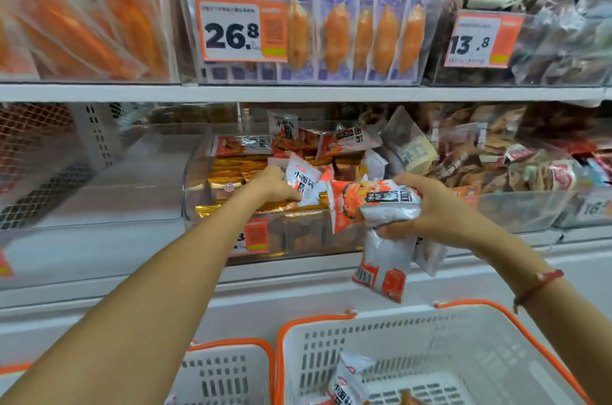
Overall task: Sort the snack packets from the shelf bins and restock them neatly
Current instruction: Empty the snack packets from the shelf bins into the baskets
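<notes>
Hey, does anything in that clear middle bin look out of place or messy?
Yes. Red-and-white packets lie tilted and jumbled on top of the neatly stacked gold packets in the clear bin, so two products are mixed. The left hand grips one of them.

White-and-orange snack packets (381, 206), gold wrappers (231, 173) in the clear bin, white slotted baskets (463, 338) rimmed orange, orange-bordered price tags (240, 27).

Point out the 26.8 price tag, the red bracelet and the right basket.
26.8 tag (231, 35): head view, on the printed digits.
Bracelet (538, 285): head view, on the cord across the wrist.
Right basket (463, 335): head view, on its back wall.
</notes>
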`<state>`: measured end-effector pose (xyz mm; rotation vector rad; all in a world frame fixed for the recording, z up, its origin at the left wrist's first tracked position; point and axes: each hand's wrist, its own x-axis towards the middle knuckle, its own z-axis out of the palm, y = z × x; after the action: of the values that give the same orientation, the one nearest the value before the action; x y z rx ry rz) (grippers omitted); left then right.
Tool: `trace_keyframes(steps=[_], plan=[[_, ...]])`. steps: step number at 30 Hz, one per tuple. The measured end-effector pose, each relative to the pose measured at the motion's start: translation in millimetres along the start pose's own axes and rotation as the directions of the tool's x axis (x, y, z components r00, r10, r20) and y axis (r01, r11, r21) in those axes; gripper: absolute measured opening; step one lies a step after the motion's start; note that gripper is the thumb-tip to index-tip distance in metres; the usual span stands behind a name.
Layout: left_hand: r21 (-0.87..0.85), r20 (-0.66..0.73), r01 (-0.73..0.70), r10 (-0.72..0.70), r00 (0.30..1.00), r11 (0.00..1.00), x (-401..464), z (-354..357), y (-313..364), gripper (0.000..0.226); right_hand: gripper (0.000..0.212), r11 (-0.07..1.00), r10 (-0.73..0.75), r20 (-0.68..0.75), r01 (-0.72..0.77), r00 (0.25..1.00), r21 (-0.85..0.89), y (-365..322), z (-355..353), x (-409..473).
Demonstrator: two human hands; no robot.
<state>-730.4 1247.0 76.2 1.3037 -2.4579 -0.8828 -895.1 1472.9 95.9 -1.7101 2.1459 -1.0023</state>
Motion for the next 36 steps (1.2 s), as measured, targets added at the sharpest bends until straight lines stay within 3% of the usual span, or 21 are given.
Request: trace_keyframes(steps=[2, 4, 7, 9, 11, 13, 14, 17, 18, 20, 23, 25, 27, 30, 32, 34, 36], plan=[[0.04, -0.118, -0.065, 0.069, 0.991, 0.997, -3, 3, 1, 0.028, 0.051, 0.995, -0.024, 0.093, 0.033, 0.995, -0.094, 5, 2, -6], [0.056, -0.308, -0.142, 0.153, 0.939, 0.988, -19, 4, 3, 0.028, 0.052, 0.987, -0.051, 0.158, 0.074, 0.986, -0.146, 12, 6, -13], [0.107, -0.622, -0.303, 0.302, 0.723, 0.947, -69, 5, 12, 0.023, 0.045, 0.981, -0.086, 0.205, 0.119, 0.975, -0.154, 18, 14, -27], [0.049, -0.712, -0.415, 0.323, 0.623, 0.908, -109, 10, 18, 0.015, 0.044, 0.977, -0.079, 0.256, 0.127, 0.963, -0.174, 21, 20, -33], [-0.103, -0.659, -0.458, 0.284, 0.696, 0.883, -136, 22, 12, 0.012, 0.051, 0.961, -0.028, 0.344, 0.12, 0.939, -0.251, 26, 29, -38], [-0.325, -0.481, -0.385, 0.199, 0.854, 0.864, -155, 39, 2, 0.017, 0.066, 0.918, 0.057, 0.443, 0.128, 0.895, -0.376, 34, 41, -44], [-0.343, -0.392, -0.321, 0.175, 0.903, 0.883, -161, 50, -4, 0.021, 0.072, 0.884, 0.109, 0.499, 0.146, 0.86, -0.444, 37, 47, -48], [-0.059, -0.197, -0.223, 0.208, 0.958, 0.973, -172, 78, -17, 0.013, 0.084, 0.868, 0.264, 0.605, 0.088, 0.751, -0.488, 42, 56, -54], [-0.018, -0.139, -0.228, 0.224, 0.965, 0.973, -174, 84, -20, 0.015, 0.081, 0.874, 0.281, 0.601, 0.059, 0.748, -0.483, 42, 55, -53], [0.05, -0.143, -0.258, 0.263, 0.954, 0.965, -172, 86, -27, 0.031, 0.063, 0.88, 0.191, 0.518, 0.088, 0.834, -0.466, 38, 49, -48], [0.184, -0.453, -0.284, 0.338, 0.825, 0.941, -166, 57, -42, 0.039, 0.026, 0.937, -0.094, 0.273, 0.178, 0.958, -0.301, 20, 37, -34], [0.279, -0.624, -0.251, 0.374, 0.687, 0.927, -160, 32, -61, 0.042, 0.015, 0.953, -0.243, 0.078, 0.253, 0.967, -0.167, -1, 33, -20], [0.31, -0.704, -0.186, 0.356, 0.615, 0.933, -150, 8, -85, 0.047, 0.013, 0.946, -0.312, -0.008, 0.31, 0.95, -0.092, -26, 33, 2], [0.297, -0.742, -0.118, 0.307, 0.596, 0.948, -131, -20, -109, 0.055, 0.014, 0.919, -0.373, 0.049, 0.376, 0.926, -0.117, -58, 49, 45], [0.238, -0.709, -0.127, 0.261, 0.655, 0.963, -118, -30, -112, 0.062, 0.017, 0.886, -0.401, 0.102, 0.414, 0.91, -0.207, -75, 66, 76], [0.187, -0.675, -0.156, 0.242, 0.697, 0.97, -108, -29, -113, 0.061, 0.028, 0.854, -0.356, 0.209, 0.408, 0.911, -0.324, -86, 87, 109], [0.244, -0.673, -0.169, 0.293, 0.68, 0.955, -98, -20, -123, 0.053, 0.045, 0.788, -0.289, 0.31, 0.409, 0.906, -0.46, -94, 107, 142]])
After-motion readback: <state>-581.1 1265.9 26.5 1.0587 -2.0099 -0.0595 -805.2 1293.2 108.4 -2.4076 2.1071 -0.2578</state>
